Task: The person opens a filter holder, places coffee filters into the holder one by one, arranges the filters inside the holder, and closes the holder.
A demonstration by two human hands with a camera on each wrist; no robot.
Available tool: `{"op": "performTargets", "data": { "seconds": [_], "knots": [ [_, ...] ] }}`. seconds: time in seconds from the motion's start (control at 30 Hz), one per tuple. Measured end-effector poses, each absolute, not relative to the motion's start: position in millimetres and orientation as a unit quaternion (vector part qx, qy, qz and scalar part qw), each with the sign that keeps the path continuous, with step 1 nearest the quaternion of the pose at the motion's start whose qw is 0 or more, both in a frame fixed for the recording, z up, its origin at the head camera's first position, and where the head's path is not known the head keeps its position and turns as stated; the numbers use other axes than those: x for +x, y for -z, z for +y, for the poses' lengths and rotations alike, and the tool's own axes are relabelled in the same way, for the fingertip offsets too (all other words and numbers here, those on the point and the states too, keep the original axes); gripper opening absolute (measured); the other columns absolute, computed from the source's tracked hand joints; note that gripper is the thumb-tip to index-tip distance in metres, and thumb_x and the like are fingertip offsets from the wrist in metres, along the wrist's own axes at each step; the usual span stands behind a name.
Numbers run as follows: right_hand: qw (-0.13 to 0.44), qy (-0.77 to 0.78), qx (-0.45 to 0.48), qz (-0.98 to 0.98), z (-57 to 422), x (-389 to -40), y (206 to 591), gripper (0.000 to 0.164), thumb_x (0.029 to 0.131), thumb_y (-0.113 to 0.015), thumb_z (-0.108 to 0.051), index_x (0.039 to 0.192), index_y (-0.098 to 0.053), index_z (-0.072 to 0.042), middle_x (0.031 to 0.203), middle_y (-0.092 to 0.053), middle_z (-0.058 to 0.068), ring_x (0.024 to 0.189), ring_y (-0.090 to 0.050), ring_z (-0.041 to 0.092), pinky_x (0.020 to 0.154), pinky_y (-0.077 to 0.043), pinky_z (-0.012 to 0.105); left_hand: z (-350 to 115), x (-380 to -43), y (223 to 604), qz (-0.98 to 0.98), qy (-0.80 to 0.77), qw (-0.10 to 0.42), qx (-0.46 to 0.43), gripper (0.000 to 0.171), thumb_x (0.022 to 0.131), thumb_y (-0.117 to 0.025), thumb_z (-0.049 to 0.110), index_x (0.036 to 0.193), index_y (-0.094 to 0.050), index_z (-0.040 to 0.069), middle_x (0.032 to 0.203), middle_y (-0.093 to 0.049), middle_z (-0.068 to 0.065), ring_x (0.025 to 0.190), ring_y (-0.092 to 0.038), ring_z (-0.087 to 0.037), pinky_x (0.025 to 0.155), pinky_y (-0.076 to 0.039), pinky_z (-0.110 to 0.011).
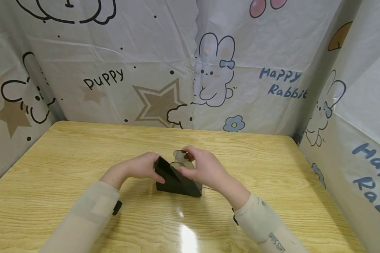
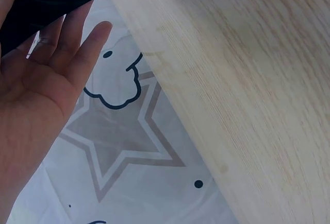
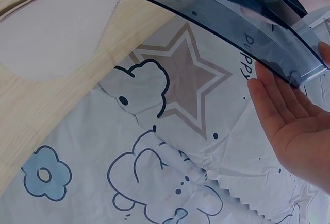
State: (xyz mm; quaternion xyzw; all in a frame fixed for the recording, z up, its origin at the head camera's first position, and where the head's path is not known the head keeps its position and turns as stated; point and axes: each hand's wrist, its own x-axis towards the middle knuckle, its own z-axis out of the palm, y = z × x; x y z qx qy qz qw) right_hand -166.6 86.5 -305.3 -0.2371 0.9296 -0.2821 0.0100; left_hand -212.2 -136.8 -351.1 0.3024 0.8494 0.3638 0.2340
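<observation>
A black wedge-shaped box [image 1: 169, 184] stands over the middle of the table, with a smoky see-through cover [image 1: 179, 154] with rounded corners on its right side. My left hand [image 1: 141, 167] grips the box's upper left end, thumb on the front and fingers behind. In the left wrist view, the dark box [image 2: 46, 10] lies across those fingers. My right hand [image 1: 207, 168] pinches the cover between thumb and fingers, at its upper end. In the right wrist view, the tinted cover [image 3: 216, 31] spans the upper right, with my right fingers [image 3: 289, 103] at its far corner.
A pale, round-ended sheet with a crimped edge, like a paper coffee filter [image 3: 56, 33], lies on the table close to the box. The wood-grain table [image 1: 82, 151] is bordered at the back and sides by printed white curtains [image 1: 164, 52].
</observation>
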Motion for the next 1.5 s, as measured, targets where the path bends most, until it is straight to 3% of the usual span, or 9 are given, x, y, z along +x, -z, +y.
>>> {"op": "performTargets", "data": {
  "seconds": [0.5,0.6,0.77,0.93,1.1,1.5],
  "knots": [
    [0.03,0.315,-0.231,0.92,96,-167,302,0.043,0.082,-0.071,-0.023,0.12,-0.056,-0.009,0.103,-0.068,0.005,0.1,-0.063,0.021,0.09,-0.048,0.038,-145,-212,349,0.852,-0.359,0.238,0.298,0.03,0.076,-0.076,0.012,0.104,-0.068,0.005,0.098,-0.071,-0.005,0.084,-0.064,-0.01,0.076,-0.051,-0.027],
    [0.033,0.326,-0.228,0.917,99,-169,302,0.043,0.082,-0.071,-0.021,0.12,-0.055,-0.007,0.105,-0.067,0.005,0.101,-0.063,0.022,0.091,-0.048,0.037,-148,-212,348,0.857,-0.354,0.237,0.29,0.023,0.076,-0.077,0.013,0.097,-0.069,0.008,0.087,-0.07,0.0,0.07,-0.056,-0.006,0.068,-0.048,-0.025],
    [0.04,0.34,-0.224,0.912,105,-170,303,0.046,0.082,-0.071,-0.02,0.121,-0.053,-0.005,0.106,-0.066,0.006,0.101,-0.063,0.023,0.091,-0.049,0.036,-151,-212,349,0.859,-0.354,0.234,0.287,0.017,0.076,-0.077,0.013,0.09,-0.068,0.009,0.077,-0.066,0.002,0.061,-0.043,-0.009,0.062,-0.041,-0.026],
    [0.045,0.353,-0.223,0.908,111,-171,303,0.043,0.082,-0.07,-0.019,0.119,-0.053,-0.005,0.105,-0.065,0.006,0.099,-0.064,0.021,0.089,-0.05,0.034,-155,-213,349,0.858,-0.359,0.235,0.283,0.019,0.076,-0.076,0.014,0.092,-0.067,0.009,0.084,-0.068,0.001,0.065,-0.047,-0.01,0.065,-0.044,-0.027],
    [0.05,0.362,-0.218,0.905,117,-174,305,0.041,0.083,-0.07,-0.017,0.117,-0.051,-0.004,0.105,-0.063,0.008,0.099,-0.064,0.022,0.089,-0.05,0.033,-160,-214,349,0.859,-0.361,0.234,0.278,0.022,0.077,-0.076,0.015,0.097,-0.068,0.01,0.093,-0.07,0.0,0.076,-0.058,-0.008,0.073,-0.049,-0.029],
    [0.049,0.35,-0.206,0.913,125,-174,306,0.04,0.083,-0.07,-0.02,0.115,-0.052,-0.005,0.102,-0.063,0.005,0.101,-0.061,0.021,0.093,-0.047,0.037,-165,-214,347,0.852,-0.376,0.239,0.275,0.025,0.078,-0.075,0.014,0.1,-0.068,0.006,0.096,-0.07,-0.004,0.082,-0.062,-0.01,0.077,-0.05,-0.028]
  ]
}}
